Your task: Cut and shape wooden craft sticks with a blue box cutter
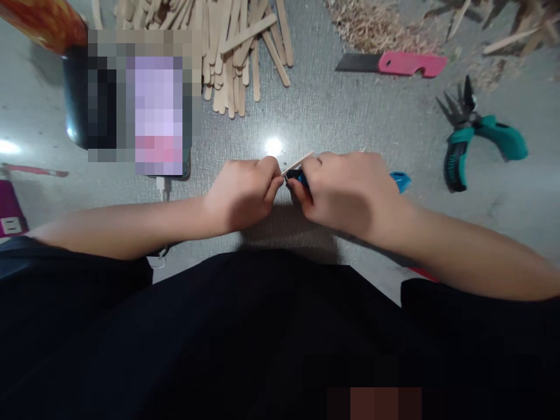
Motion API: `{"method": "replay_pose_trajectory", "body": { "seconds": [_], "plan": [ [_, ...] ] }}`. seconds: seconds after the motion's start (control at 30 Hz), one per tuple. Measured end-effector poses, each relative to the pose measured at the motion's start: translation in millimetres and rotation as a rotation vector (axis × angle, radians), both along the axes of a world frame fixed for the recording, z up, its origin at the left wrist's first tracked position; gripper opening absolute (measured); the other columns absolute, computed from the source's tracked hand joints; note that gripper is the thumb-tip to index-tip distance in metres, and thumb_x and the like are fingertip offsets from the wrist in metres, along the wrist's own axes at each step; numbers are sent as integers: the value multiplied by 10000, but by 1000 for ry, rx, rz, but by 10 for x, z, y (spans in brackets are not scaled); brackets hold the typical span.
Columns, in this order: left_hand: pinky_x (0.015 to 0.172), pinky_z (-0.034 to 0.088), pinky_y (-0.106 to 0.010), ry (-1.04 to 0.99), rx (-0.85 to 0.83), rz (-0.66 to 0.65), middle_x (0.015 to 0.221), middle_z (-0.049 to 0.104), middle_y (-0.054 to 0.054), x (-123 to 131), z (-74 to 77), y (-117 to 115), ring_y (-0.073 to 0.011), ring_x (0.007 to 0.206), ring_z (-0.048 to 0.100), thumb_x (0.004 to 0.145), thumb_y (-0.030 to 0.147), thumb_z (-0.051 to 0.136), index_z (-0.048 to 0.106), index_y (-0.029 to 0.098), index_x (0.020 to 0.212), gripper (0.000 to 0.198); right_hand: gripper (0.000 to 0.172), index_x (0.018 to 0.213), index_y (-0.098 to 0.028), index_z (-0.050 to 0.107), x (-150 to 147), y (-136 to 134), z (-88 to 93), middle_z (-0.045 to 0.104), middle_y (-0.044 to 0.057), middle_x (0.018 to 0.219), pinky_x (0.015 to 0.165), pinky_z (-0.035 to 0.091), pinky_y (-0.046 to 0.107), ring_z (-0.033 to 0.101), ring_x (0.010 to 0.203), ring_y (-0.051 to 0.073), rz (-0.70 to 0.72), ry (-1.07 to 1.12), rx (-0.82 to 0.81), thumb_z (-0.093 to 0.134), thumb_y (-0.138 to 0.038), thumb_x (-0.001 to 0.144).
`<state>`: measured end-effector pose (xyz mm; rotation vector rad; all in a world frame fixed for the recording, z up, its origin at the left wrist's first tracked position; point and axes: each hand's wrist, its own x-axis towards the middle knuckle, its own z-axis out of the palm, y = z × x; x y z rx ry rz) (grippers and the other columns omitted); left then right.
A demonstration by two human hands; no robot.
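Note:
Between the fingertips of my left hand (pixel 247 189) is one end of a thin wooden stick (pixel 300 163), which slants up to the right. My left fingers are pinched together. My right hand (pixel 345 186) is wrapped round a blue-and-black tool that looks like a utility knife (pixel 400 181); its blue end sticks out past the palm and its dark front end shows by my thumb. Most of the tool is hidden under the hand. The two hands nearly meet, and the tool's front end lies close below the stick.
A heap of popsicle sticks (pixel 238 55) lies at the back, beside wood shavings (pixel 371 26). A pink-handled blade (pixel 411 63) and green pliers (pixel 466 128) lie to the right. A phone (pixel 158 116) with a cable and a dark rounded object (pixel 76 105) stand left.

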<state>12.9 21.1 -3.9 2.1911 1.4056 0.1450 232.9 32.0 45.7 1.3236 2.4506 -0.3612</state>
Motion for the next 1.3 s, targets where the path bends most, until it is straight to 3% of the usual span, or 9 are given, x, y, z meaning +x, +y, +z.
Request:
{"method": "replay_pose_trajectory", "body": {
  "seconds": [0.2, 0.47, 0.93, 1.3],
  "plan": [
    [769, 489, -376, -67, -97, 79, 799, 781, -52, 8, 37, 91, -234, 755, 719, 1057, 334, 607, 790, 240, 990, 216, 537, 1255, -116, 790, 66, 75, -111, 846, 213, 1076, 669, 242, 409, 702, 790, 307, 17, 45, -24, 371, -445, 1182],
    [773, 459, -364, -124, -214, 134, 750, 733, -15, 24, 178, 171, -182, 777, 631, 1022, 261, 658, 773, 217, 914, 164, 529, 1231, -173, 820, 195, 186, -132, 847, 186, 1027, 660, 265, 417, 681, 772, 326, 48, 41, -53, 411, -499, 1153],
    [759, 453, -368, -176, -169, 123, 761, 734, -14, 18, 139, 140, -177, 754, 647, 1003, 282, 661, 727, 220, 882, 152, 526, 1203, -194, 848, 183, 234, -129, 840, 185, 978, 677, 300, 418, 697, 790, 355, 23, 59, -74, 430, -508, 1148],
    [727, 459, -385, -143, -96, 71, 709, 709, -27, 1, 35, 112, -199, 693, 640, 1020, 328, 637, 746, 228, 901, 190, 501, 1107, -235, 872, 120, 241, 34, 842, 153, 932, 686, 304, 410, 654, 760, 312, 3, 38, -112, 465, -524, 1146]
  ]
}}
